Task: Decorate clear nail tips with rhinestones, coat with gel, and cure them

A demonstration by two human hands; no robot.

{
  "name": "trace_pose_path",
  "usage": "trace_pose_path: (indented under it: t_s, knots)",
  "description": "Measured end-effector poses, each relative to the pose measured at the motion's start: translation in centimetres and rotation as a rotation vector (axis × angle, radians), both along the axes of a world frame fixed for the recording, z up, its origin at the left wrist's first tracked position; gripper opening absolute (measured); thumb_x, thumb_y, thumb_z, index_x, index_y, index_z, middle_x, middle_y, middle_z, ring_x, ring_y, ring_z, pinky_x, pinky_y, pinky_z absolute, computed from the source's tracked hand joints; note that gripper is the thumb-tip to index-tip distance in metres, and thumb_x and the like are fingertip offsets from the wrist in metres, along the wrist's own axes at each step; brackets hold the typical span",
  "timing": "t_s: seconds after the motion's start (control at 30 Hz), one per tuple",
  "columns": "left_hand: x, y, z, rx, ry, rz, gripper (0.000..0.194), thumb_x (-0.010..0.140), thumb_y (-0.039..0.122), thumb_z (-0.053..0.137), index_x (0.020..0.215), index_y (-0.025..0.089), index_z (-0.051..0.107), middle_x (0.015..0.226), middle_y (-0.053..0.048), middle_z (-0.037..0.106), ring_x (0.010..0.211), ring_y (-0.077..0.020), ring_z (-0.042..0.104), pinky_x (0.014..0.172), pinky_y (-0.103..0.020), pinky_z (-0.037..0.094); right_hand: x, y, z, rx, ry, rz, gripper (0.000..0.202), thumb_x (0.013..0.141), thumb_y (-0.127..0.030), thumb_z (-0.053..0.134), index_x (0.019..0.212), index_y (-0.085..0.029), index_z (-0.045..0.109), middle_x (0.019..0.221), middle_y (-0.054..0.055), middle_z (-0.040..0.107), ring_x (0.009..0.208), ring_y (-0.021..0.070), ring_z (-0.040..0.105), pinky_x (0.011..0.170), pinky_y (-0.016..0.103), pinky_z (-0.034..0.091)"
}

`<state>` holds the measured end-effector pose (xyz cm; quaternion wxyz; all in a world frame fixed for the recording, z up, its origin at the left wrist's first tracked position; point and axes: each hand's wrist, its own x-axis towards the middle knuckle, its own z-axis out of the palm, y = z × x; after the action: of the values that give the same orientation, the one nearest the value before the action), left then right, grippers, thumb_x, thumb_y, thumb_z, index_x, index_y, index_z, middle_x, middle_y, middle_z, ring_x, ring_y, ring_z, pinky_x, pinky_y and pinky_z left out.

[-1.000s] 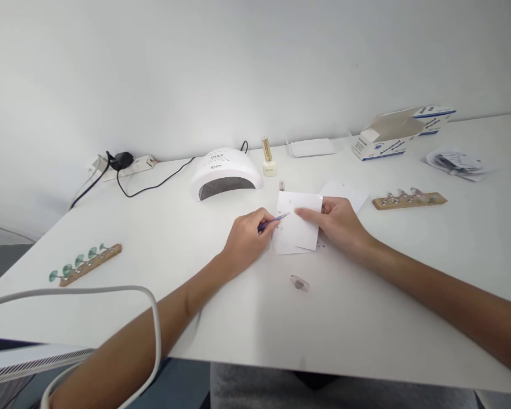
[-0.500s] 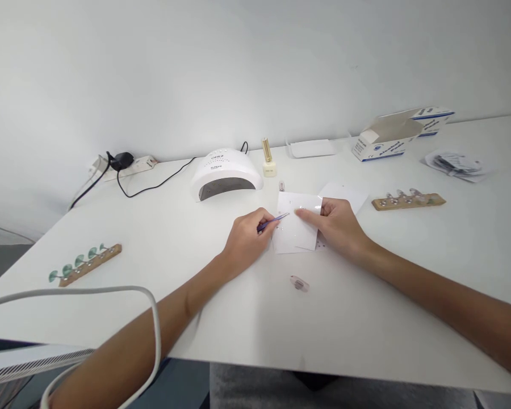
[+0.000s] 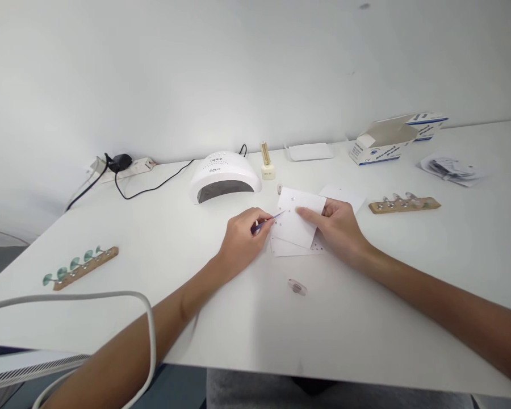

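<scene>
My left hand (image 3: 243,238) is closed in a pinch around slim blue-purple tweezers (image 3: 259,225). Their tip reaches over a small white sheet (image 3: 302,230) dotted with tiny decals. Gripping that sheet at its right edge is my right hand (image 3: 343,230), thumb on top and fingers behind. Beneath it, another white sheet (image 3: 281,247) with small dark marks shows partly on the table. A clear nail tip or small pack (image 3: 297,287) lies nearer me, its exact kind unclear. One more small clear piece (image 3: 280,188) sits just beyond the sheet.
A white nail lamp (image 3: 225,170) and a polish bottle (image 3: 268,170) stand at the back. Wooden stands hold green pieces (image 3: 87,268) at left and clear ones (image 3: 404,205) at right. An alcohol pad box (image 3: 378,149) is behind, and a white cable (image 3: 89,296) crosses my left arm.
The sheet in my right hand has turned and lifted slightly, uncovering more of the sheet beneath. The tweezers stay near its left part. The whole view has shifted a little.
</scene>
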<state>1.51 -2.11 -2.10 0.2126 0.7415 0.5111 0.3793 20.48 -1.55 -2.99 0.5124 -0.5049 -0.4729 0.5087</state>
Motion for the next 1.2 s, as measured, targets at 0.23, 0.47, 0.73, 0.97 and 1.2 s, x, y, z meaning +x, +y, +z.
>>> trace_pose_path:
  t_s: [0.23, 0.47, 0.73, 0.97, 1.2]
  knots:
    - [-0.01, -0.05, -0.2, 0.012, 0.026, -0.014, 0.013, 0.085, 0.024, 0.055, 0.078, 0.02, 0.066, 0.077, 0.0, 0.067, 0.064, -0.0097, 0.055, 0.057, -0.023, 0.043, -0.02, -0.15, 0.17, -0.007, -0.018, 0.011, 0.023, 0.073, -0.038, 0.072, 0.075, -0.015, 0.068, 0.079, 0.006, 0.072, 0.071, 0.0205, 0.066, 0.059, 0.031, 0.05]
    - [0.03, -0.02, -0.2, 0.038, 0.052, -0.006, 0.01, 0.083, 0.021, 0.057, 0.078, 0.02, 0.066, 0.075, 0.001, 0.067, 0.061, -0.0088, 0.054, 0.058, -0.022, 0.044, -0.06, -0.23, 0.35, -0.024, -0.03, 0.014, 0.023, 0.073, -0.037, 0.073, 0.073, -0.015, 0.067, 0.076, 0.006, 0.071, 0.07, 0.0198, 0.065, 0.059, 0.03, 0.049]
    - [0.0, -0.08, -0.18, 0.021, 0.069, -0.015, 0.011, 0.083, 0.021, 0.056, 0.078, 0.02, 0.065, 0.076, 0.001, 0.067, 0.063, -0.0098, 0.056, 0.059, -0.022, 0.045, -0.18, -0.25, 0.51, -0.023, -0.056, 0.005, 0.023, 0.072, -0.038, 0.073, 0.074, -0.015, 0.068, 0.078, 0.006, 0.072, 0.071, 0.0201, 0.064, 0.06, 0.031, 0.049]
    - [-0.01, -0.05, -0.18, 0.018, 0.066, -0.022, 0.011, 0.083, 0.02, 0.055, 0.078, 0.019, 0.065, 0.076, 0.001, 0.067, 0.063, -0.0094, 0.055, 0.059, -0.022, 0.044, -0.21, -0.3, 0.61, -0.027, -0.064, 0.011, 0.022, 0.073, -0.037, 0.073, 0.074, -0.015, 0.068, 0.078, 0.006, 0.071, 0.071, 0.0201, 0.064, 0.06, 0.03, 0.049]
    - [0.06, -0.08, -0.13, 0.012, 0.045, -0.028, 0.012, 0.083, 0.021, 0.055, 0.077, 0.019, 0.065, 0.075, 0.001, 0.067, 0.063, -0.0094, 0.055, 0.059, -0.022, 0.044, -0.21, -0.38, 0.68, -0.026, -0.065, 0.007, 0.021, 0.073, -0.036, 0.072, 0.072, -0.016, 0.067, 0.076, 0.005, 0.071, 0.07, 0.0188, 0.064, 0.059, 0.029, 0.048]
